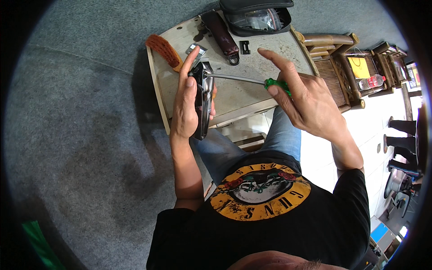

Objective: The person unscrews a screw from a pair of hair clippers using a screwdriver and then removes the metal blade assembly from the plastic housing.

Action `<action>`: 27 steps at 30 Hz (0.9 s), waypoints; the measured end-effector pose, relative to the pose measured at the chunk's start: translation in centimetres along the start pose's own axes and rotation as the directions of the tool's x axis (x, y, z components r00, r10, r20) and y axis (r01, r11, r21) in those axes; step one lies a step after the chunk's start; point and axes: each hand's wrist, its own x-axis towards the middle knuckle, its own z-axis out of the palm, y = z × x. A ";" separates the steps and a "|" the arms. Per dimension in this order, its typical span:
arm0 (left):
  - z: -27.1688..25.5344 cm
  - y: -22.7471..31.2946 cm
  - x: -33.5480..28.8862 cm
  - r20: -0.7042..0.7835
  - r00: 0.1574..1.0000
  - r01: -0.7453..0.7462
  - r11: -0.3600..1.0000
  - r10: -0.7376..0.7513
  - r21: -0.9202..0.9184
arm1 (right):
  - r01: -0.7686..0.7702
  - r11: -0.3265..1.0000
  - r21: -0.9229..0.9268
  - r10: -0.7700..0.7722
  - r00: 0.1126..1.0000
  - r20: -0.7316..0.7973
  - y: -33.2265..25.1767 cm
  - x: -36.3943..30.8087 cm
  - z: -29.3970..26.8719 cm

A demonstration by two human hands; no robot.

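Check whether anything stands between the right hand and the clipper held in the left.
Nothing visible blocks it: only the screwdriver in the right hand spans the gap, its tip at the clipper's far end.

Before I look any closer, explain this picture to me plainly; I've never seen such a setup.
There's no machine worker here, just a person's two bare hands, filmed from above by a wide camera worn on their head, which bends straight edges. The left hand holds what looks like a hair clipper. The right hand holds a green-handled screwdriver, its tip at that clipper's upper part. On the table lie a brush, a brown clipper and an open black case.
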 end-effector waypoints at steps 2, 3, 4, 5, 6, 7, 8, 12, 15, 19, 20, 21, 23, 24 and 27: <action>-0.1 0.1 -0.1 -0.001 1.000 -0.004 1.000 0.004 0.009 | 0.025 1.000 0.000 -0.025 1.000 -0.013 0.1 0.1 0.0; -0.1 0.1 -0.1 -0.001 1.000 -0.007 1.000 0.007 0.014 | 0.064 0.998 0.000 -0.064 0.997 -0.037 0.3 0.2 0.0; -0.2 -0.1 -0.1 0.006 1.000 -0.016 1.000 0.016 0.012 | 0.105 0.995 -0.001 -0.104 0.993 -0.058 0.4 0.2 0.1; -0.2 -0.3 0.0 0.013 1.000 -0.026 1.000 0.026 0.010 | 0.131 0.991 -0.006 -0.131 0.988 -0.085 0.4 0.3 0.2; -0.3 -0.4 0.0 0.020 0.999 -0.036 0.999 0.036 0.008 | 0.157 0.988 -0.011 -0.157 0.981 -0.112 0.5 0.3 0.4; -0.3 -0.4 -0.1 0.020 0.999 -0.038 0.999 0.038 0.002 | 0.156 0.988 -0.004 -0.155 0.981 -0.118 0.5 0.2 0.5; -0.3 -0.3 -0.1 0.021 0.999 -0.039 0.999 0.040 -0.004 | 0.156 0.988 0.004 -0.154 0.980 -0.124 0.6 0.2 0.7; 0.0 -0.3 -0.1 -0.017 0.999 -0.050 0.998 0.051 0.022 | -0.043 0.995 0.090 0.043 0.999 0.008 0.0 0.0 0.0; -0.1 -0.4 0.0 -0.008 0.998 -0.063 0.998 0.064 0.018 | -0.016 0.999 0.030 0.016 0.999 -0.028 0.3 -0.1 0.2; -0.2 -0.5 -0.2 0.011 0.998 -0.057 0.998 0.057 -0.007 | 0.230 0.973 -0.014 -0.228 0.956 -0.184 0.6 0.4 0.8; -0.3 -0.5 -0.1 0.011 0.998 -0.061 0.998 0.061 -0.006 | 0.209 0.978 -0.007 -0.207 0.962 -0.177 0.7 0.4 0.9; -0.3 -0.5 -0.1 0.012 0.998 -0.065 0.998 0.065 -0.006 | 0.188 0.982 -0.001 -0.186 0.968 -0.169 0.8 0.3 1.1; -0.2 -0.3 -0.1 0.007 0.999 -0.047 0.999 0.047 0.005 | 0.092 0.995 0.037 -0.087 0.989 -0.118 0.6 0.2 0.9; -0.1 -0.2 -0.1 0.004 0.999 -0.038 0.999 0.037 0.010 | 0.014 0.998 0.064 -0.010 0.997 -0.073 0.3 0.0 0.4; -0.1 -0.3 -0.2 0.002 0.999 -0.052 0.999 0.052 0.004 | -0.025 0.998 0.053 0.028 0.998 -0.057 0.3 -0.1 0.3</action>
